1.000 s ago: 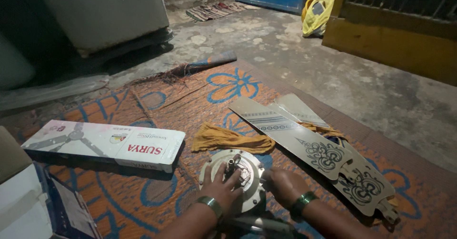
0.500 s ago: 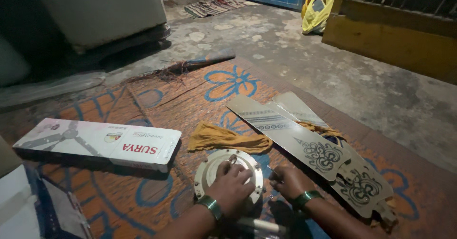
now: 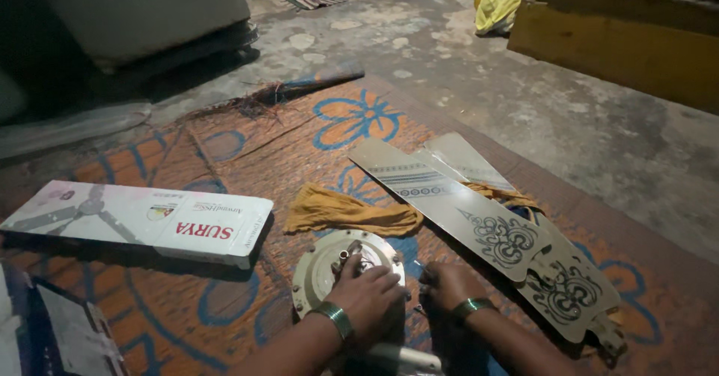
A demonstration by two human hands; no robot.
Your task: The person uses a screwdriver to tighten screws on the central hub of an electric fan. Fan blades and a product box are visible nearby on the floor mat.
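A round metal fan motor (image 3: 318,267) lies on an orange and blue mat (image 3: 225,151), its short shaft pointing up. My left hand (image 3: 368,292) rests on top of the motor with the fingers curled over its right half. My right hand (image 3: 447,282) is on the mat just right of the motor, fingers curled near its rim; whether it pinches something small is too dark to tell. Both wrists wear green bangles. A pale tube (image 3: 404,359) lies under my forearms at the bottom edge.
Patterned fan blades (image 3: 479,222) lie stacked to the right. A mustard cloth (image 3: 337,213) lies behind the motor. A long white fan box (image 3: 142,222) is at the left. A broom (image 3: 292,91), a grey appliance (image 3: 135,9) and a yellow bag (image 3: 498,5) are on the concrete floor beyond.
My left hand slid from the motor's shaft onto its right half. The right hand stayed beside the rim. The view tilted down and shifted a little.
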